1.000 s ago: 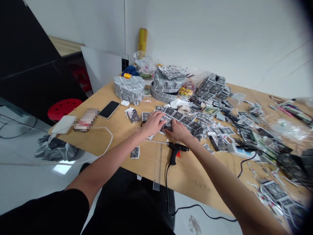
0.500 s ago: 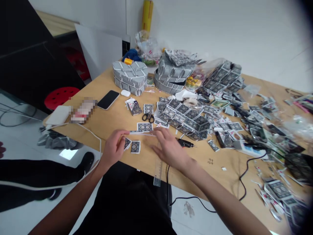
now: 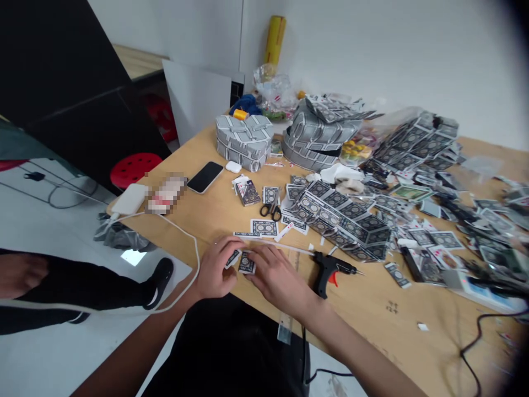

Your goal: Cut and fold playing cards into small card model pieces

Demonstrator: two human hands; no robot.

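Note:
Cut pieces of patterned playing card lie between my hands near the table's front edge. My right hand [image 3: 275,275] has its fingers and thumb closed on a small dark card piece [image 3: 247,264]. My left hand [image 3: 217,268] is curved around another card piece [image 3: 232,258], its thumb apart from its fingers; whether it touches that piece is hard to see. Just beyond my fingertips lie a narrow card strip [image 3: 247,235] and a whole card [image 3: 264,227]. A black glue gun [image 3: 326,273] with a long white glue stick [image 3: 300,249] rests right of my right hand.
Scissors [image 3: 270,210], a card box [image 3: 248,193] and a phone [image 3: 205,177] lie farther back. A folded card structure [image 3: 343,220] and scattered cards cover the right. Two grey lidded boxes stand behind. A clear ruler [image 3: 285,328] overhangs the front edge. Another person's leg [image 3: 82,281] is at left.
Both hands have left the narrow strip, which now lies on the table, and come closer to me over the small card pieces. My right hand has closed on one. The view has shifted.

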